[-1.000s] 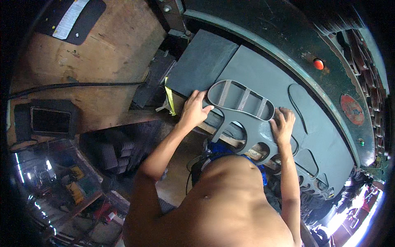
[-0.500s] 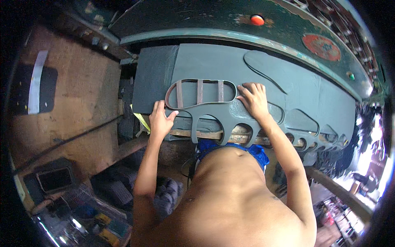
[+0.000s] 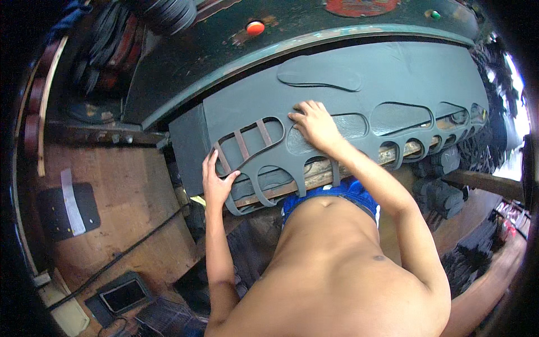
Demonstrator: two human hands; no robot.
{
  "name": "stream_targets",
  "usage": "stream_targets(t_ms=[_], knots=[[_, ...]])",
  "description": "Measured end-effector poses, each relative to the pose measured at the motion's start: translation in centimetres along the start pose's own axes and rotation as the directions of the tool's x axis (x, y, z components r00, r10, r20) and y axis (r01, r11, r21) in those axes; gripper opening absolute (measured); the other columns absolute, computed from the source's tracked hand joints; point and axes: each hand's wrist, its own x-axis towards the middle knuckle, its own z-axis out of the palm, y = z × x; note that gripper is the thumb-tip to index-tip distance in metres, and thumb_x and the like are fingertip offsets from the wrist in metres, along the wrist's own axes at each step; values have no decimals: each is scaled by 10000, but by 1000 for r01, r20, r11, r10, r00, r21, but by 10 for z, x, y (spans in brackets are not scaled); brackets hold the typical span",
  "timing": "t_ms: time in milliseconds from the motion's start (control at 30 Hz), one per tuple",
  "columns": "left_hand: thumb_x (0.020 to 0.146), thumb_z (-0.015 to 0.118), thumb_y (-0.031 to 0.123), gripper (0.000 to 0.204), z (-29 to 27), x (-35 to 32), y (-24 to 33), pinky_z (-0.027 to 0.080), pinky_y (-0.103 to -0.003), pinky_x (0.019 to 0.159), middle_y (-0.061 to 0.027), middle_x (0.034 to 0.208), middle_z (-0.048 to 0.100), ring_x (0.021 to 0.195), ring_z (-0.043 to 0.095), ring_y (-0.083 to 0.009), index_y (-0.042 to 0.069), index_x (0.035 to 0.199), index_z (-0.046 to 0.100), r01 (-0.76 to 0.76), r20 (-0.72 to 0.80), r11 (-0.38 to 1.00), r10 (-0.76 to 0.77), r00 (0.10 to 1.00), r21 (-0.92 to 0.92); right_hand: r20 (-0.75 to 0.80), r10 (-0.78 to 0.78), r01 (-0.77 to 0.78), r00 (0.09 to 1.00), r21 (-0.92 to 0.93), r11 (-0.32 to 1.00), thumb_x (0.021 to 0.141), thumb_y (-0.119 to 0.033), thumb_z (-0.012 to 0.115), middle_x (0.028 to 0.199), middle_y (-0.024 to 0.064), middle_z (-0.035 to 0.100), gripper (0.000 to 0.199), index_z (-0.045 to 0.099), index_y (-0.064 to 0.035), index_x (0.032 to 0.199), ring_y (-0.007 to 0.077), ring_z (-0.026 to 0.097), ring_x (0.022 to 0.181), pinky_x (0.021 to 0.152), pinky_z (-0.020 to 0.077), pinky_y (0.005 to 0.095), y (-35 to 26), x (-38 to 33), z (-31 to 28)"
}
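The left hand (image 3: pixel 218 182) is at the near-left end of a sole-shaped metal cutting die (image 3: pixel 242 145) with three crossbars, its thumb spread away from the fingers across that rounded end; whether they pinch the rim, I cannot tell. The die lies on a grey foam sheet (image 3: pixel 404 73), beside a row of sole-shaped cuts along the near edge. The right hand (image 3: pixel 315 126), fingers loosely spread and slightly bent, is over the sheet just right of the die.
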Motion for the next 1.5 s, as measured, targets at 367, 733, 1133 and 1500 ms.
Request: stream_targets(t_ms=[367,733,1133,1500], knots=[[863,786,-24,780,1,-13,-10,482,-372,1081,-248,1450,561,1330,577,-257,-51,1511,352,495,137,795,-479,867,-351,240,381,-414,893,105,904,837,-382,829,1172,166,624,694,612,9,1368,334,567,1159,993,421,451,-95,-51,9],[948,710,4,201,-7,-21,-58,502,-274,816,-72,1033,696,866,624,-115,-30,1119,610,526,252,620,-477,842,-582,203,417,-462,886,314,829,799,-207,861,1115,165,667,670,608,8,1381,353,613,1126,1020,415,458,-101,-45,22],[882,803,21,290,1,-28,-39,519,-244,820,-114,1009,749,890,672,-113,-108,1101,664,477,62,716,-522,851,-510,228,314,-336,922,67,939,671,-335,931,1217,170,602,882,569,13,1395,348,553,1181,1015,435,455,-104,-54,6],[868,848,95,382,4,-26,-44,534,-265,827,-131,1019,760,894,697,-134,-128,1134,688,508,78,727,-537,840,-462,183,349,-375,919,132,917,707,-291,906,1093,194,646,676,664,33,1249,369,597,1094,967,471,462,-97,-46,18]])
